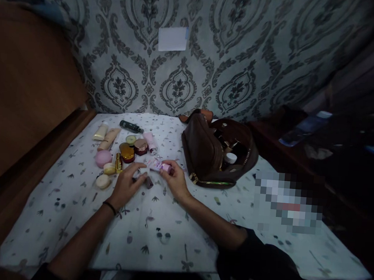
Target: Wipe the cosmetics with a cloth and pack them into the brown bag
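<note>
My right hand (175, 181) is closed on the capped end of a small pink tube (162, 167), held low over the patterned cloth. My left hand (128, 183), thumb and fingers apart, is by the tube's other end; a small dark item (148, 182) lies at its thumb tip. Left of the hands are a pink round container (103, 158), a gold bottle (118, 163), a gold-lidded jar (127, 153) and a cream-coloured jar (102, 181). Behind them is a second pink tube (150, 142). An open brown bag (205, 154) stands to the right.
A dark green bottle (131, 127) and two beige tubes lie at the back left. A white cap shows inside the bag. Pixelated items (288, 204) lie on the right. The patterned wall rises behind, and a wooden panel (30, 80) stands at left.
</note>
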### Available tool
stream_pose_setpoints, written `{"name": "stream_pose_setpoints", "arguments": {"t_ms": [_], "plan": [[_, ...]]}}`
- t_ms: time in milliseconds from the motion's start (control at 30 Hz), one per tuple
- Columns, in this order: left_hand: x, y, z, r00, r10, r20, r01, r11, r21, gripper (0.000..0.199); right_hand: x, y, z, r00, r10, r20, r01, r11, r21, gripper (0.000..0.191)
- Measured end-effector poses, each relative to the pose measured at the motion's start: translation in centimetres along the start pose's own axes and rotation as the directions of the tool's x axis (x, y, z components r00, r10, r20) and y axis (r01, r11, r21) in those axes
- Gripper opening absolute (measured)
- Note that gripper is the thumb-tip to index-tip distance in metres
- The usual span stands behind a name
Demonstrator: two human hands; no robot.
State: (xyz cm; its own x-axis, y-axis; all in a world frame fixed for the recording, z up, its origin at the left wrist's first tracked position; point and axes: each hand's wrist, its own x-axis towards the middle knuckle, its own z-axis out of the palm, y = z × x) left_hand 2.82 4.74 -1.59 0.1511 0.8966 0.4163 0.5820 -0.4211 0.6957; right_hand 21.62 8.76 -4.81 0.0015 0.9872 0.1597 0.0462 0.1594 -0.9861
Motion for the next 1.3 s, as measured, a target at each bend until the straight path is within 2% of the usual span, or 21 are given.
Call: {"name": "stream_pose_setpoints", "arguments": {"t_ms": [67, 133, 200, 267, 333, 433, 567, 667, 733, 833, 900, 1000, 1100, 1300], "plan": [[-0.3, 0.6, 0.2, 0.976, 0.149, 0.162, -0.175, 0.971, 0.163, 0.022, -0.4, 0.0, -0.3, 0.997, -0.066, 0.037, 0.071, 0.988, -0.136, 0.027], [-0.5, 1.1, 0.2, 0.930, 0.221, 0.292, -0.314, 0.892, 0.325, 0.025, -0.6, -0.2, -0.7, 0.992, -0.101, 0.078, 0.116, 0.966, -0.231, 0.030], [-0.4, 1.5, 0.0, 0.895, 0.225, 0.386, -0.398, 0.792, 0.462, 0.025, -0.8, -0.6, -1.0, 0.987, -0.100, 0.123, 0.134, 0.940, -0.315, 0.031], [-0.2, 1.5, -0.7, 0.889, 0.174, 0.423, -0.411, 0.710, 0.572, 0.022, -1.0, -1.1, -1.5, 0.986, -0.081, 0.148, 0.136, 0.900, -0.413, 0.029], [0.1, 1.1, -1.5, 0.917, 0.103, 0.385, -0.349, 0.677, 0.648, 0.021, -1.3, -1.4, -2.0, 0.982, -0.078, 0.171, 0.155, 0.851, -0.502, 0.028], [0.3, 0.3, -2.4, 0.961, 0.038, 0.274, -0.210, 0.745, 0.633, 0.022, -1.8, -1.5, -2.8, 0.964, -0.137, 0.227, 0.242, 0.806, -0.540, 0.030], [0.5, 0.2, -2.0, 0.995, 0.021, 0.100, -0.060, 0.911, 0.407, 0.026, -2.2, -1.3, -3.1, 0.951, -0.195, 0.240, 0.297, 0.792, -0.533, 0.029], [1.0, 1.4, -0.8, 1.000, 0.012, 0.003, -0.012, 0.970, 0.244, 0.028, -2.1, -1.2, -2.9, 0.958, -0.188, 0.218, 0.277, 0.803, -0.527, 0.026], [1.5, 2.4, 0.2, 1.000, 0.021, 0.008, -0.022, 0.979, 0.202, 0.023, -2.1, -1.1, -2.9, 0.960, -0.184, 0.210, 0.269, 0.813, -0.516, 0.021], [2.2, 3.7, 2.1, 0.993, 0.068, 0.092, -0.086, 0.975, 0.205, 0.014, -2.0, -0.9, -2.9, 0.963, -0.186, 0.196, 0.261, 0.823, -0.504, 0.018], [2.4, 4.1, 3.3, 0.987, 0.087, 0.134, -0.113, 0.972, 0.207, 0.014, -1.9, -0.7, -2.9, 0.964, -0.192, 0.183, 0.260, 0.823, -0.504, 0.017], [2.5, 3.9, 4.5, 0.988, 0.078, 0.130, -0.104, 0.972, 0.210, 0.016, -1.7, -0.5, -2.9, 0.964, -0.195, 0.182, 0.262, 0.820, -0.509, 0.015], [2.5, 3.0, 4.6, 0.992, 0.073, 0.101, -0.100, 0.951, 0.291, 0.016, -1.7, -0.7, -3.0, 0.965, -0.177, 0.193, 0.252, 0.826, -0.504, 0.016], [2.7, 1.3, 3.1, 0.997, 0.018, 0.081, -0.059, 0.839, 0.541, 0.014, -1.7, -1.2, -3.2, 0.968, -0.151, 0.200, 0.232, 0.840, -0.491, 0.021]]}}
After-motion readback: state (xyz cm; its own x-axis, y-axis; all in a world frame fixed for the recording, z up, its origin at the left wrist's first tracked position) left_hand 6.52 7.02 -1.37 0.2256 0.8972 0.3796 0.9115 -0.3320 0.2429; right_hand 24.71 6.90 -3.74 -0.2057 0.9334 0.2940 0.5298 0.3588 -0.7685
